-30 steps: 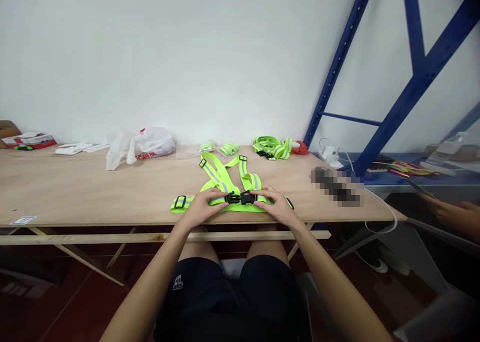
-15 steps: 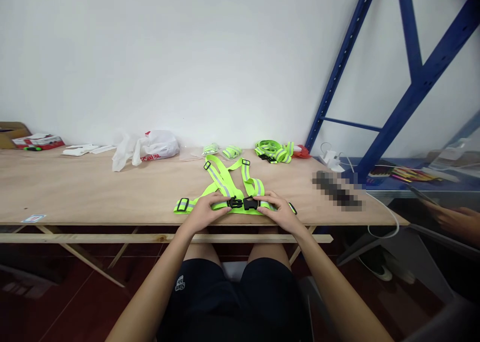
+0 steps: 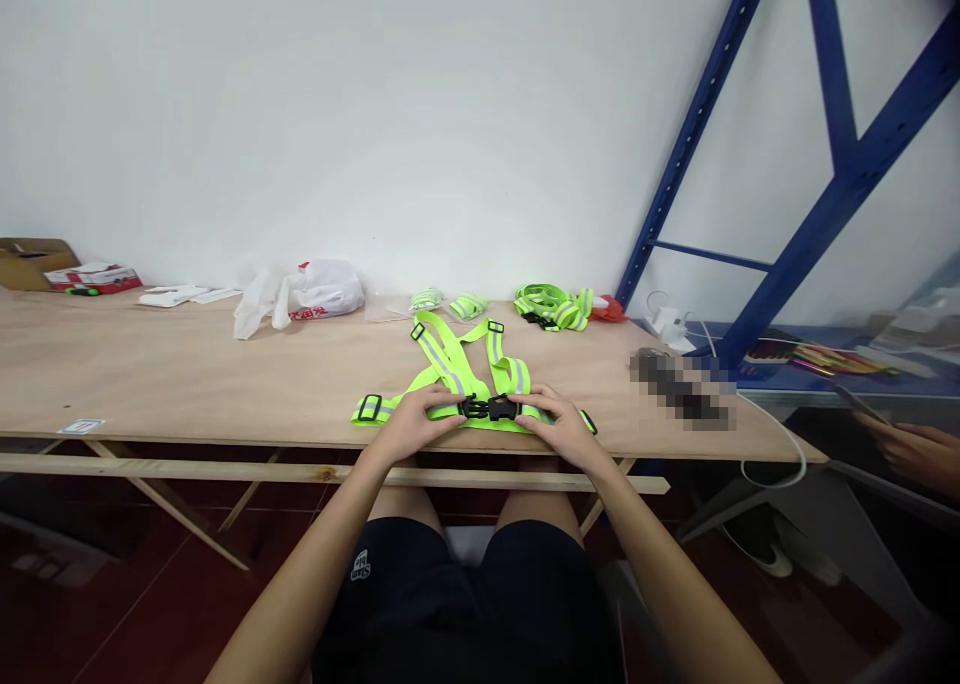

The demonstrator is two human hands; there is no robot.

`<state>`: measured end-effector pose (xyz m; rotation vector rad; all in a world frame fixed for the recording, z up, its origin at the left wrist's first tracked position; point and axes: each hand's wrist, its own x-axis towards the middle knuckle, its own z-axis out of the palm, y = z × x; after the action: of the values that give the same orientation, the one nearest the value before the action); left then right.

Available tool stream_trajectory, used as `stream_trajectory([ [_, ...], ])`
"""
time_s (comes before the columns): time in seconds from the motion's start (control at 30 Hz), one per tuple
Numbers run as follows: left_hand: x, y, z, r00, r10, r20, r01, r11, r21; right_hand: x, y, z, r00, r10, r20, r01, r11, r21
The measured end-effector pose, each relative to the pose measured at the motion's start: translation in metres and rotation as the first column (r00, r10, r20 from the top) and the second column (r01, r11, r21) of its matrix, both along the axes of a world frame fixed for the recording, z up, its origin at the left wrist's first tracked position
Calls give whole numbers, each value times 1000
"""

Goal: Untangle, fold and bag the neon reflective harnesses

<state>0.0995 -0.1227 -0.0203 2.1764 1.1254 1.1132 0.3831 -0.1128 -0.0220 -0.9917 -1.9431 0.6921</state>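
Observation:
A neon-yellow reflective vest [image 3: 453, 362] made of straps lies spread at the table's front edge. My left hand [image 3: 417, 423] is closed on the black pronged buckle half [image 3: 474, 407], thumb below and fingers above. Opposite it, my right hand [image 3: 559, 422] pinches the black socket buckle half [image 3: 502, 408]. The prongs point right and their tips meet the socket's mouth; whether they have entered it I cannot tell. Black strap sliders [image 3: 369, 408] sit on the webbing to the left and higher up.
Behind the vest lie packed reflective straps [image 3: 468, 307], a loose strap bundle [image 3: 555, 307] and a white plastic bag [image 3: 328, 289]. A blue metal frame [image 3: 799, 226] rises at right. Another person's hand [image 3: 919, 452] holds a flat device at the far right.
The two buckle halves have come closer together, the gap between them nearly gone. My view has shifted slightly, and both hands keep their grip.

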Motion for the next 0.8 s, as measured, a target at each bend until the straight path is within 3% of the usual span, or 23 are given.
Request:
stream_trajectory([
  [0.47, 3, -1, -3, 1000, -16, 25, 17, 1000, -16, -5, -3, 0, 997, -1, 78, -4, 998, 61],
  [0.8, 6, 0, -8, 998, -19, -52, 23, 996, 90, -3, 2, -5, 995, -12, 101, -2, 991, 136],
])
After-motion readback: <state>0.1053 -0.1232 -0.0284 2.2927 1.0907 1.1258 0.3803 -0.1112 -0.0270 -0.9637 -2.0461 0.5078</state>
